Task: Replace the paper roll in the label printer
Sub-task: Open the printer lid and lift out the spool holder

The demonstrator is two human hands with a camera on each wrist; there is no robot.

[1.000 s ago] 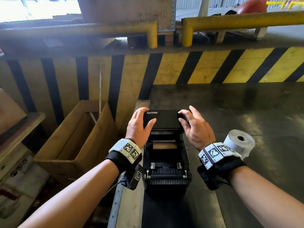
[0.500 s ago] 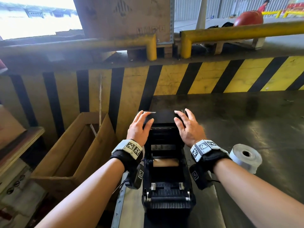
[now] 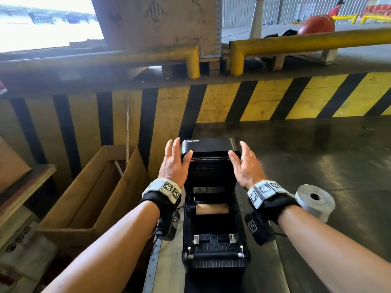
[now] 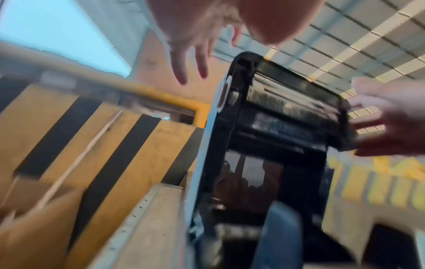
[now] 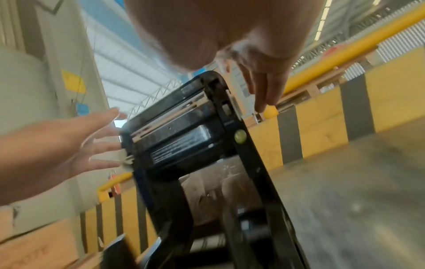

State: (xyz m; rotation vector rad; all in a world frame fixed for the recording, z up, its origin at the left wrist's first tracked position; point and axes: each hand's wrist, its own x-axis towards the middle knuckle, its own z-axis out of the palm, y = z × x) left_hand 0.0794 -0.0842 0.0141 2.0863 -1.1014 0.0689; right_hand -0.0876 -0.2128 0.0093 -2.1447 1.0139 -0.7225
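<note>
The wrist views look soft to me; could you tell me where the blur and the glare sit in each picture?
Left wrist: printer lid and striped wall smeared by motion. Right wrist: lower edges blurred, lid label fairly sharp. Head: sharp, window top left blown out, sheen on the dark floor.

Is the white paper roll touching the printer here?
Apart. The head view shows the white paper roll off to the right of the printer, with dark surface showing beside the printer's wall.

We read one word, "Xprinter", in white letters on the raised glossy black plastic lid of the label printer; the white-lined label inside that lid is too blurred for us to read.
</note>
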